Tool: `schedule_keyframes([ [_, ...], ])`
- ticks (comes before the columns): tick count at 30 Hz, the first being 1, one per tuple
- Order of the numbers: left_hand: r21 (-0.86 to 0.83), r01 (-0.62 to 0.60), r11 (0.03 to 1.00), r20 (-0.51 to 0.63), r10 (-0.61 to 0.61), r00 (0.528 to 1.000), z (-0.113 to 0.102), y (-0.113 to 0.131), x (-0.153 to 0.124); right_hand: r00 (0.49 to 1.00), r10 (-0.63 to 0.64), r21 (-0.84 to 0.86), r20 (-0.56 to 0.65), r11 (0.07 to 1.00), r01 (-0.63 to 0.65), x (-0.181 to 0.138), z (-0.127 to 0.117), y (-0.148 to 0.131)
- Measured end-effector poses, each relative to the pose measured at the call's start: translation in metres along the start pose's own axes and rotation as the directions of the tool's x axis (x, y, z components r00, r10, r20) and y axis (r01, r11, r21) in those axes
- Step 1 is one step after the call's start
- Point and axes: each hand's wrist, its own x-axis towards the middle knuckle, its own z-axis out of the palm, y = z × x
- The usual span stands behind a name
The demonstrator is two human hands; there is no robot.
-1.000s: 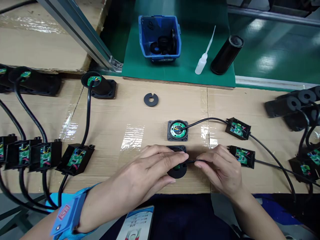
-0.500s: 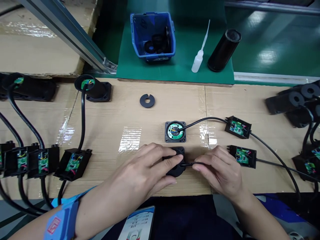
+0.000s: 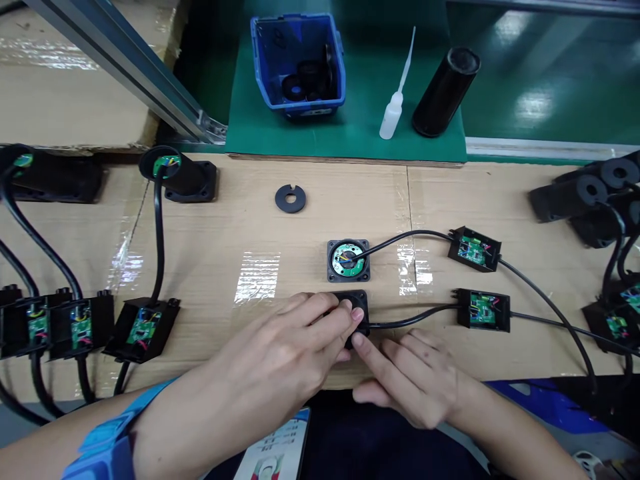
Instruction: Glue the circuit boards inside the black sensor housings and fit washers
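My left hand [image 3: 280, 357] lies over a black square housing [image 3: 356, 305] near the table's front edge, fingers curled on its top. My right hand [image 3: 407, 383] sits just right of it, index fingertip touching the housing's lower right side. A black cable [image 3: 415, 319] runs from the housing to a small open black box with a green circuit board [image 3: 483, 310]. Just behind stands a second square housing with a round green board showing [image 3: 349, 260], cabled to another board box [image 3: 473, 249]. A black slotted washer [image 3: 290, 199] lies farther back.
A blue bin [image 3: 300, 63] of black rings, a white squeeze bottle [image 3: 393, 117] and a black cylinder [image 3: 445, 90] stand on the green mat. Cabled board boxes [image 3: 143, 330] line the left; more black units [image 3: 583, 197] crowd the right edge. A metal rail [image 3: 125, 67] crosses upper left.
My right hand let go of the cable and dropped toward me, its index finger now at the housing's edge. My left hand stayed on the housing. The view tilted slightly.
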Motion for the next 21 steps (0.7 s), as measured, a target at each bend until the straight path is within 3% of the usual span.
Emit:
schedule_keyframes([
  [6, 0.096, -0.007, 0.995, -0.035, 0.011, 0.999, 0.005, 0.0, 0.006, 0.996, 0.083, 0.01, 0.015, 0.996, -0.083, 0.004, 0.015, -0.005],
  [15, 0.146, 0.108, 0.983, -0.169, -0.083, 0.982, 0.017, 0.007, 0.004, 0.985, 0.131, -0.023, 0.108, 0.991, -0.129, 0.001, 0.004, -0.008],
  [21, 0.164, 0.133, 0.977, -0.146, -0.109, 0.983, 0.015, 0.015, 0.004, 0.974, 0.127, -0.04, 0.19, 0.992, -0.121, 0.003, -0.007, -0.01],
])
